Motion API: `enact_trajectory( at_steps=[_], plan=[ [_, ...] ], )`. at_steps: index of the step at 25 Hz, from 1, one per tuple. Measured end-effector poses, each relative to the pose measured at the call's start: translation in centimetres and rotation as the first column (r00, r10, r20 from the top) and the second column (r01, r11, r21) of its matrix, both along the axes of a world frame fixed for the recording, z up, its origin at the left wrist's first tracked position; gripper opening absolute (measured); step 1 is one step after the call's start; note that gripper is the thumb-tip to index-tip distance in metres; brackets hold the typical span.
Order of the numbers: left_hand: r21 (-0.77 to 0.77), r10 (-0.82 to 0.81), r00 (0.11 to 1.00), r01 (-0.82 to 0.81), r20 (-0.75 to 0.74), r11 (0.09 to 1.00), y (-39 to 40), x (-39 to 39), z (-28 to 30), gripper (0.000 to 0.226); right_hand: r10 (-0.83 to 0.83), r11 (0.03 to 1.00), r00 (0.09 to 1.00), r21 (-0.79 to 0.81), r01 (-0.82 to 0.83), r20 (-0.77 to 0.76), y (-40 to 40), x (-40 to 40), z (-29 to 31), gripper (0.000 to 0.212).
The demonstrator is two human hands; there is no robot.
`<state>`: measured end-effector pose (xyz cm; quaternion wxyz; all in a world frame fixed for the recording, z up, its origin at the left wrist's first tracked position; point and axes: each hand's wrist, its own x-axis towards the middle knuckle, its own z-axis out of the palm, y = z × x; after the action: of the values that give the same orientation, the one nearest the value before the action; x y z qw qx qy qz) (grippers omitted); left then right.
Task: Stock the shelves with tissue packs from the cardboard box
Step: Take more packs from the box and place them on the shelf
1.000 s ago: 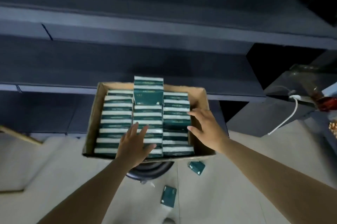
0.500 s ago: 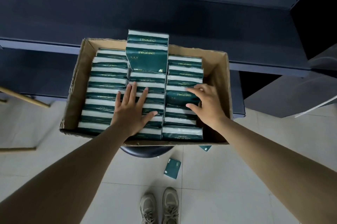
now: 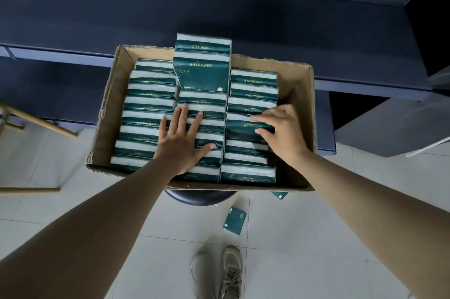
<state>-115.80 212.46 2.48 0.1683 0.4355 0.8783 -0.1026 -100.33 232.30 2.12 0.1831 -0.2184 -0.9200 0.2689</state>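
The stool (image 3: 199,197) is showing only a dark rim beneath the cardboard box (image 3: 104,113), which is hiding the rest. A small pack (image 3: 280,194) on the floor is peeking out from under the box's near right corner. The left hand (image 3: 181,144) is covering the middle row's near packs. The bottom edge is cutting off the shoes (image 3: 218,274).

Left hand (image 3: 181,143) flat on packs (image 3: 202,128); right hand (image 3: 283,134) grips pack (image 3: 241,126).

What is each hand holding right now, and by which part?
The right hand pinches a tissue pack in the right row by its right end. The left hand lies flat on the middle row, holding nothing.
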Motion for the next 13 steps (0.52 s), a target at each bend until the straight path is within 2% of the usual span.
enact_trajectory(
  at_steps=[3, 7, 13],
  plan=[
    [0.030, 0.003, 1.000, -0.003, 0.018, 1.000, 0.1, 0.1, 1.9, 0.087, 0.033, 0.997, 0.999, -0.070, -0.033, -0.013, -0.1, 0.5, 2.3, 0.032],
    [0.264, 0.024, 1.000, -0.020, -0.011, 0.964, 0.3, 0.9, 6.9, 0.084, 0.073, 0.981, 0.997, -0.177, -0.077, -0.030, -0.5, 0.8, 8.2, 0.028],
    [0.478, 0.090, 0.988, -0.019, -0.126, 0.878, 2.5, 0.2, 19.2, 0.087, 0.135, 0.982, 0.981, -0.113, -0.151, -0.137, 0.0, 0.2, 20.9, 0.026]
  ],
)
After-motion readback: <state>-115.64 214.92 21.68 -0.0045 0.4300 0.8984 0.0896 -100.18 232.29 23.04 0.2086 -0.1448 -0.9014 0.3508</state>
